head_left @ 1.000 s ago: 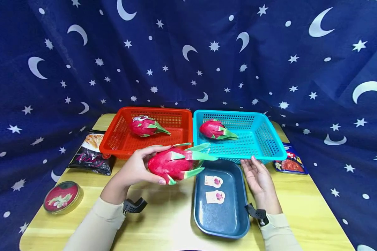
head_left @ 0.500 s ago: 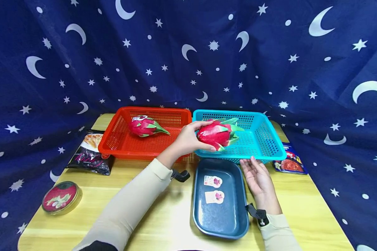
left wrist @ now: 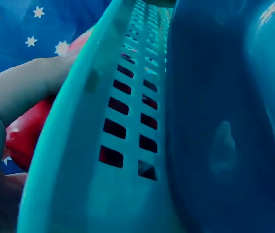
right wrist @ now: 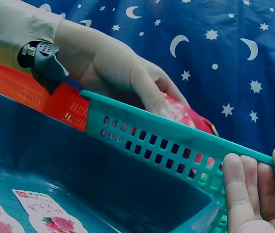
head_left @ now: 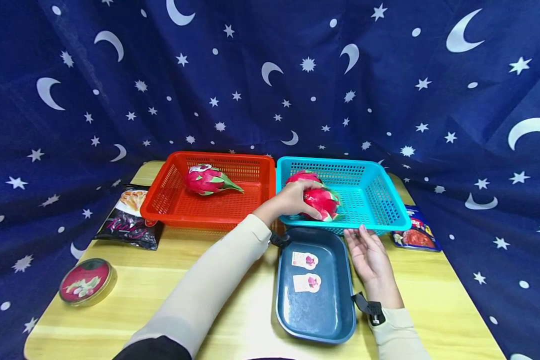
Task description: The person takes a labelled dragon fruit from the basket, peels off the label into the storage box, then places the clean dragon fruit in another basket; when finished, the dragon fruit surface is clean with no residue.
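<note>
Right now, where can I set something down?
Pale wooden table: bare between the round red-lidded tin and beige left sleeve, and right of the right hand. Crowded: left half of the turquoise plastic basket, with two red dragon fruits.

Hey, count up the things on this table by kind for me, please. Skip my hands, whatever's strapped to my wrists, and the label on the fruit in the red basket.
Dragon fruits: 3
Plastic baskets: 2
Blue tray: 1
Dragon fruit cards: 2
Food packets: 2
Round tin: 1
Total: 11
</note>
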Demonstrator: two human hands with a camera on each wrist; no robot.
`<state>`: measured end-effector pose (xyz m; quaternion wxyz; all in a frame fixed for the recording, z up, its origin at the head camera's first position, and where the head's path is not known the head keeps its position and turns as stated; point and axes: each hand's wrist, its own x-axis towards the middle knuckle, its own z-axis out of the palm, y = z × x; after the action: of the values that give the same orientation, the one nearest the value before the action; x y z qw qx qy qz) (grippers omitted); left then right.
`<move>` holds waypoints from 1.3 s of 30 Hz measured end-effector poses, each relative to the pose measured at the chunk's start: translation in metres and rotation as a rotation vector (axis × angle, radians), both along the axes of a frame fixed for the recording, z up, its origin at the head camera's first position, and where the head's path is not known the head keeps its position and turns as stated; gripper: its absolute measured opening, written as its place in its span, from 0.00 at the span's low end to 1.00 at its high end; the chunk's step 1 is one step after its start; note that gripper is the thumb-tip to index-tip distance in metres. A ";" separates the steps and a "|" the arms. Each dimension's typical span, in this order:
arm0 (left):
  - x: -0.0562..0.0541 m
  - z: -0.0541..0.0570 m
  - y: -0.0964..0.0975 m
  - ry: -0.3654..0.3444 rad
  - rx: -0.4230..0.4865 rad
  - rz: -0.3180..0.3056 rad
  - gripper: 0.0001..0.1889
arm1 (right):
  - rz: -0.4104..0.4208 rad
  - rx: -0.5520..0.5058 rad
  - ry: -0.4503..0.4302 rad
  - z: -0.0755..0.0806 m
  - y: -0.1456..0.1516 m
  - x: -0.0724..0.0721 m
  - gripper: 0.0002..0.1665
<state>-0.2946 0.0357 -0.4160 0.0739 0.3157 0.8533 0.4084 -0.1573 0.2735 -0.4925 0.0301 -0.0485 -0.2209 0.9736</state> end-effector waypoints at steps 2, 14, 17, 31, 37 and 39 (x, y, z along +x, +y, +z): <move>-0.002 0.000 0.002 -0.001 -0.037 -0.022 0.45 | -0.001 -0.002 -0.008 0.000 0.000 0.000 0.04; 0.001 0.007 0.002 -0.002 -0.224 0.029 0.44 | 0.012 0.012 0.015 -0.003 0.000 0.001 0.04; 0.004 0.007 0.004 0.045 -0.292 0.080 0.41 | 0.015 0.016 0.023 -0.002 -0.001 0.001 0.05; 0.053 0.033 -0.075 0.440 -0.065 0.166 0.27 | 0.016 0.001 0.038 -0.001 0.001 0.002 0.04; 0.075 0.022 -0.126 0.560 0.238 0.224 0.16 | 0.022 -0.008 0.036 -0.002 -0.001 0.002 0.03; 0.082 0.017 -0.144 0.569 0.322 0.254 0.14 | 0.023 -0.005 0.028 -0.003 -0.003 0.001 0.03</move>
<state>-0.2124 -0.1079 -0.3990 -0.2690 0.3158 0.7967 0.4395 -0.1562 0.2709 -0.4951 0.0217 -0.0322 -0.2188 0.9750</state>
